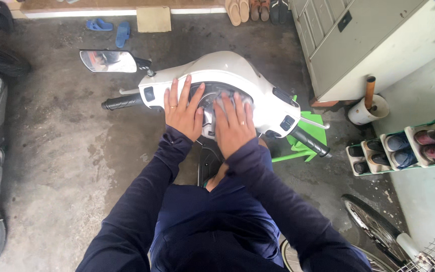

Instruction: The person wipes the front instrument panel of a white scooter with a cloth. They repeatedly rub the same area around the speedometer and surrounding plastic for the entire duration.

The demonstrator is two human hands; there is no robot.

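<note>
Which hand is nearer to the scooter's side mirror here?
Left. The left hand lies flat on the white handlebar cover, on the side toward the mirror. The right hand presses a cloth on the instrument dial, farther from it.

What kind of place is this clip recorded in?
Probably a home garage or covered porch: a white scooter stands on a stained concrete floor, a shoe rack lines the wall, sandals sit by the doorstep, and a bicycle wheel shows nearby.

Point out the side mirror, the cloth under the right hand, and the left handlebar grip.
side mirror (107, 61), head view, middle of the glass
cloth (223, 100), head view, pale fold showing past the fingertips
left handlebar grip (122, 103), head view, middle of the black rubber
</note>
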